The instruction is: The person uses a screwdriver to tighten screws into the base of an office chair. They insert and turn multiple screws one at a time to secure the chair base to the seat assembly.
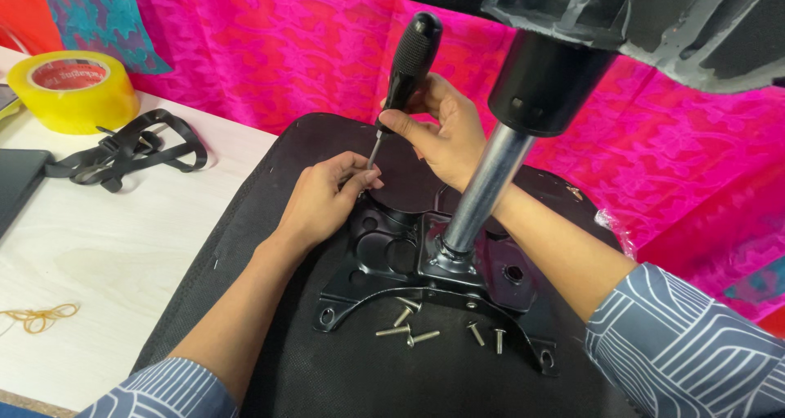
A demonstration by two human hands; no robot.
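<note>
While the right hand wraps tight around the black handle of the screwdriver, the left hand pinches narrow at the tip, steadying it where it meets the black metal mounting plate at its far left corner. The tool stands nearly upright, its long axis tilted slightly, handle up and away, tip down. Judging by the loose screws lying on the upturned seat near the plate's front edge, the fastening looks barely begun. Rising from the plate is the gas-lift column; tape roll and black strap sit off left on the bench.
</note>
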